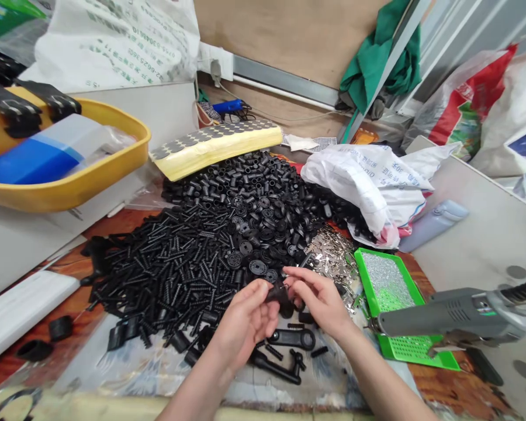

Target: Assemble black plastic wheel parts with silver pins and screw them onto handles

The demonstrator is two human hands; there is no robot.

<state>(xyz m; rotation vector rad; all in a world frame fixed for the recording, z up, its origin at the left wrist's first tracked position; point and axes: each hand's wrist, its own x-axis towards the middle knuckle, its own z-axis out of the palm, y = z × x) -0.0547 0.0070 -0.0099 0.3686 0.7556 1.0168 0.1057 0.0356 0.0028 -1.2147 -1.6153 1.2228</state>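
Note:
My left hand [251,313] is closed around a small black plastic part [279,291] in front of the pile. Curled in from the right, my right hand [318,297] has its fingertips at the same part, and a thin metal bit shows between the two hands. Whether the right fingers grip the part or only touch it is hard to make out. Just below lie a black crank-like arm [293,338] and a black handle piece [274,367]. Round black discs [258,268] rest right behind my fingers.
Black ribbed rods [175,263] heap up at left, short tubes [232,181] behind. Metal clips [333,257] lie beside a green tray [388,280] of small silvery pieces. A grey power screwdriver [447,316] juts in from the right. A yellow basin [70,196] stands upper left.

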